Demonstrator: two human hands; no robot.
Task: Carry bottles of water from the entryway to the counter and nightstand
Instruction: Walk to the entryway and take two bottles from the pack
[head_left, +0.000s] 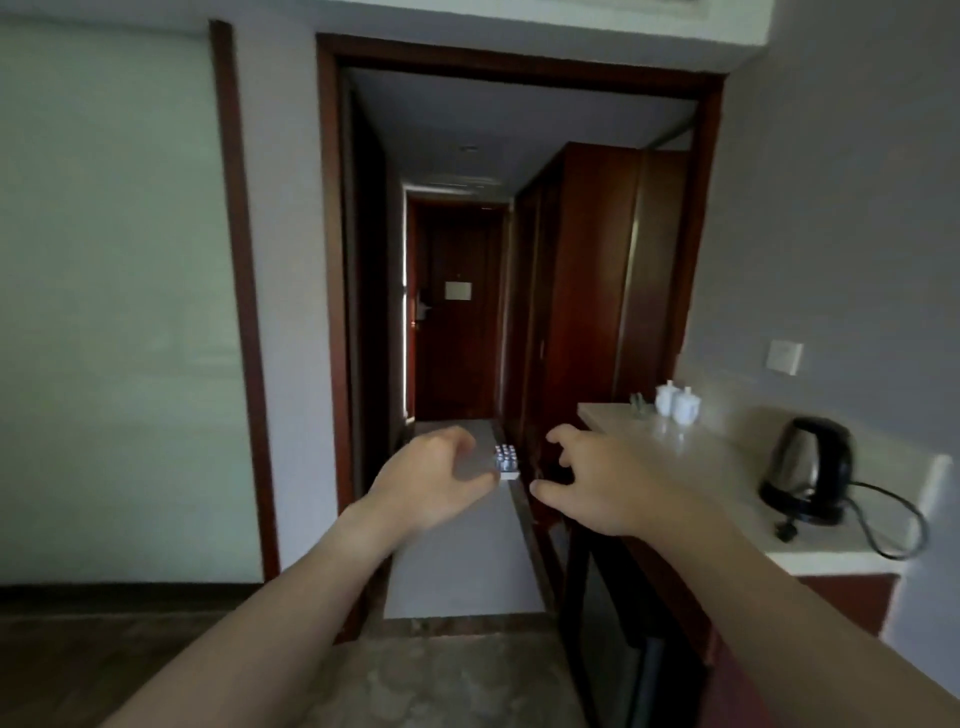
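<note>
While both arms reach forward at about chest height, neither grip has hold of anything. The left hand (434, 478) hangs with its fingers loosely curled toward the palm, nothing between them. The right hand (597, 480) is spread wider, thumb stretched out to the left and fingers bent like a claw, also bare.

Between the two grips, and far beyond them down the hallway, a pack of water bottles (506, 461) stands on the pale hallway floor (467, 561), close to the dark skirting along the wardrobe side. From this view the pack appears just past the left hand's knuckles, but it lies well apart from both hands; the bottles are small and blurred, showing only as a cluster of caps over a white base.

Beyond the bottles, at the hallway's end, is a dark wooden entry door (454, 312) with a pale notice on it and a handle on its left edge. To the right of the right grip runs the bench (691, 467), a light stone top on a reddish wooden base. On it, far behind the right grip, stand two white lidded cups (675, 402) against the wall; farther right sits an electric kettle (810, 467) on its base, its black cord (893, 525) looping over the bench top. A white wall switch (783, 357) is mounted above. A tall reddish wardrobe (587, 280) lines the hallway's right side.
</note>
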